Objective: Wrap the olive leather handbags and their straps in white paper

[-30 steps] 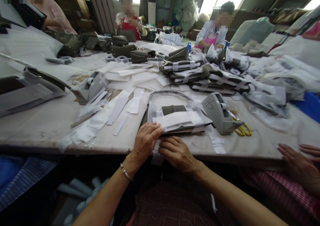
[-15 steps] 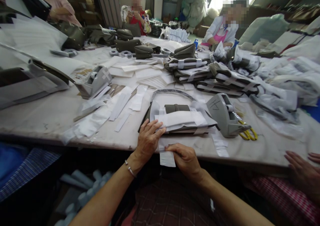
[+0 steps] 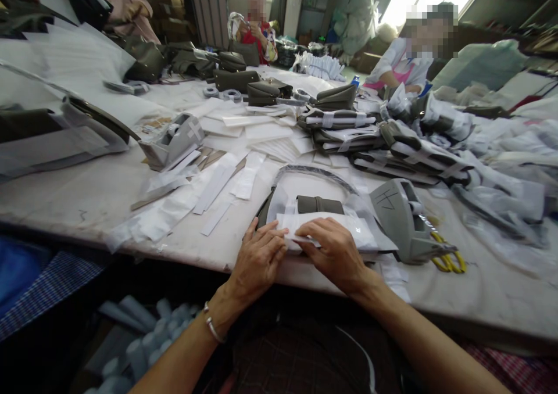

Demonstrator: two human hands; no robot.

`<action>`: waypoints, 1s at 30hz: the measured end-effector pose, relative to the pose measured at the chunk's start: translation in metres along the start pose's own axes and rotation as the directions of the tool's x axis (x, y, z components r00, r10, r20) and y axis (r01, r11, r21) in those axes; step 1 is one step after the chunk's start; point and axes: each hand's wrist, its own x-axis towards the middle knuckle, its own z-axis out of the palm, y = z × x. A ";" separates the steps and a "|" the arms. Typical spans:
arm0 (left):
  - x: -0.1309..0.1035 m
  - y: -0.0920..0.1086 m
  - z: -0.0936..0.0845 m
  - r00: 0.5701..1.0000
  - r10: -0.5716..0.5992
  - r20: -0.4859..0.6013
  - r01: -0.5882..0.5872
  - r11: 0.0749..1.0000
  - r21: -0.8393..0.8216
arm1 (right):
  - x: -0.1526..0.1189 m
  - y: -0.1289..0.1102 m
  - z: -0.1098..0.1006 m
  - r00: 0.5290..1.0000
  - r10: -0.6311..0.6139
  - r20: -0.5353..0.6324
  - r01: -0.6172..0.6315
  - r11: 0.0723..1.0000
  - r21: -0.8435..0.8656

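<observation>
In front of me on the table lies a dark olive handbag [image 3: 320, 205] with white wrapping paper [image 3: 357, 231] across its front. Its wrapped handle [image 3: 314, 170] arches away behind it. Fingers stretched, my left hand [image 3: 261, 251] rests flat on the bag's near left corner. My right hand [image 3: 333, 251] is closed at the lower edge of the bag, pinching the end of a white strip [image 3: 300, 239] against the paper. The fingers hide most of that strip. A grey tape dispenser [image 3: 392, 211] stands close by the bag's right end.
Yellow-handled scissors [image 3: 449, 260] lie by the dispenser. Loose white strips [image 3: 215, 187] and a second tape dispenser [image 3: 172, 141] are to the left. Stacked wrapped bags [image 3: 418, 150] stand at the back right. Several people work around the table, one in a pink apron [image 3: 401, 65].
My right hand has come up from below the table edge onto the bag's front, bringing the white strip's end up. My left hand stays on the bag's corner. The view has shifted slightly.
</observation>
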 end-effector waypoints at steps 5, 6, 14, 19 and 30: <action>0.014 0.007 0.002 0.990 -0.139 -0.036 0.139 0.990 0.002 | 0.032 0.023 0.008 0.966 0.232 0.118 -0.238 0.970 0.043; 0.017 0.009 0.005 0.986 -0.156 -0.064 0.158 0.987 0.024 | 0.036 0.027 0.010 0.952 0.267 0.147 -0.277 0.960 0.049; 0.034 0.006 0.019 0.976 -0.181 -0.121 0.204 0.953 0.225 | 0.040 0.045 0.026 0.897 0.390 0.210 -0.408 0.912 0.047; 0.037 0.002 0.019 0.977 -0.177 -0.116 0.203 0.937 0.283 | 0.038 0.045 0.030 0.858 0.467 0.214 -0.488 0.871 0.056; 0.023 0.030 0.017 0.996 0.075 0.057 -0.091 0.926 0.367 | 0.044 0.040 0.030 0.795 0.553 0.249 -0.568 0.823 -0.014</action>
